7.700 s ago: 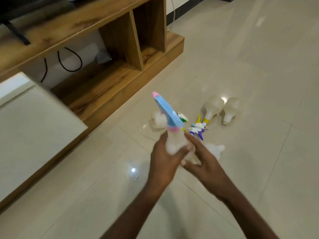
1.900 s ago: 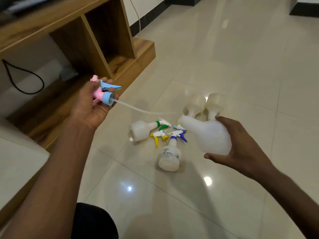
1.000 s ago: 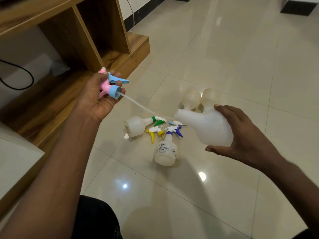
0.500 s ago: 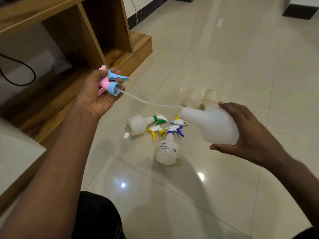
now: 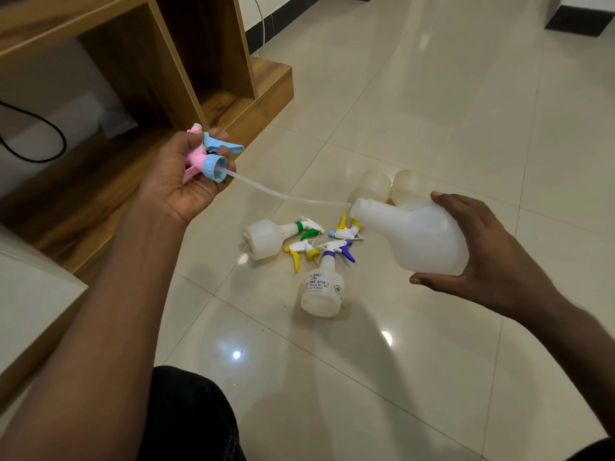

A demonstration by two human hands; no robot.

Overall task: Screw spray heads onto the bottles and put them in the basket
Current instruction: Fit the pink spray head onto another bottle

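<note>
Two hands are up over the floor point(image 5: 432, 104). On the left, the left hand point(image 5: 179, 181) is closed around a pink and blue spray head point(image 5: 208, 158). Its thin tube point(image 5: 283, 196) reaches the mouth of the white bottle point(image 5: 416, 237), which the right hand point(image 5: 489, 257) grips. More bottles point(image 5: 321, 287) lie on the floor below.

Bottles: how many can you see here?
5. One bottle is in the right hand; the green-headed and blue-headed bottles lie on the floor; two headless ones lie behind, partly hidden.
</note>
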